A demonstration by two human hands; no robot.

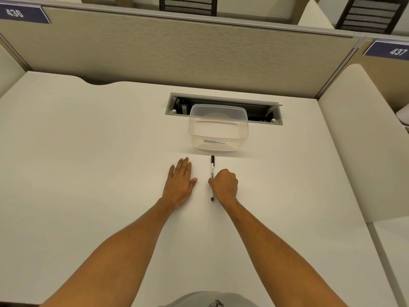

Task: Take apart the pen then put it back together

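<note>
Pen (212, 171) lies on the bench (88, 151), its long axis running straight away from the person, dark cap at the far end and a dark tip at the near end. The right hand (224, 185) is curled in a fist just right of the pen, its fingers touching the lower barrel; whether they already grip it or only rest against it I cannot tell. The left hand (180, 180) lies flat and spread on the bench, left of the pen and apart from it, holding nothing. The right hand is plainly the nearer. Just beyond the pen's cap stands a clear tub (218, 127), empty as far as shows, and beyond that a cable slot (223, 108) in the bench. The pen looks whole, so taking it apart has not begun. Nothing blocks either hand.
</note>
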